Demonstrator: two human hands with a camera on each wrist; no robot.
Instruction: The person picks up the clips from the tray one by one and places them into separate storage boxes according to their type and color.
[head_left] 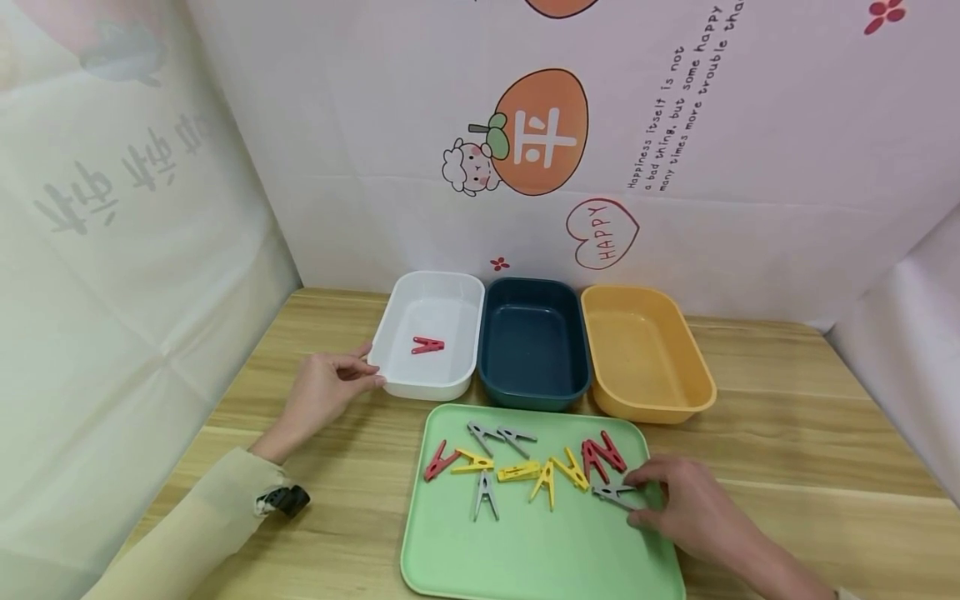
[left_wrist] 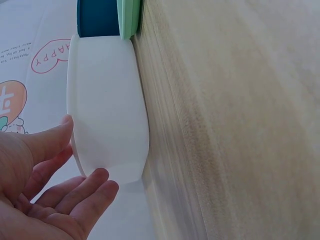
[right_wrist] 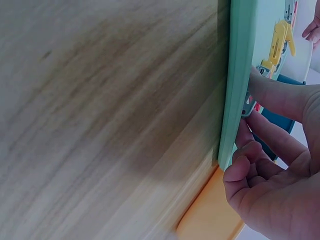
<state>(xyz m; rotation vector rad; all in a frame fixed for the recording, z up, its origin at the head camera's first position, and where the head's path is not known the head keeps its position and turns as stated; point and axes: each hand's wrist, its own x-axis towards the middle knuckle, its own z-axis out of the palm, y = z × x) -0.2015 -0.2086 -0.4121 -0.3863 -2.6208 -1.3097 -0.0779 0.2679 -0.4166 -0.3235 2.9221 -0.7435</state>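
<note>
My left hand (head_left: 330,387) grips the near left corner of a white bin (head_left: 423,387), thumb against its wall. In the left wrist view, the thumb (left_wrist: 55,142) touches the rim. A red clothespin (head_left: 428,345) lies inside the bin. On the right of the green tray (head_left: 540,550), my right hand (head_left: 686,504) has thumb and index finger at the legs of a grey clothespin (head_left: 611,494). The right wrist view shows that clothespin (right_wrist: 247,106) between the two digits, partly hidden. Close by lie red clothespins (head_left: 603,454). Several yellow clothespins (head_left: 520,472) and grey clothespins (head_left: 486,496) lie further left.
A dark blue bin (head_left: 534,392) stands against the white one, and a yellow bin (head_left: 652,408) stands to its right. Behind them rises a printed cloth backdrop (head_left: 375,150). Wooden tabletop (head_left: 810,450) extends on both sides of the tray.
</note>
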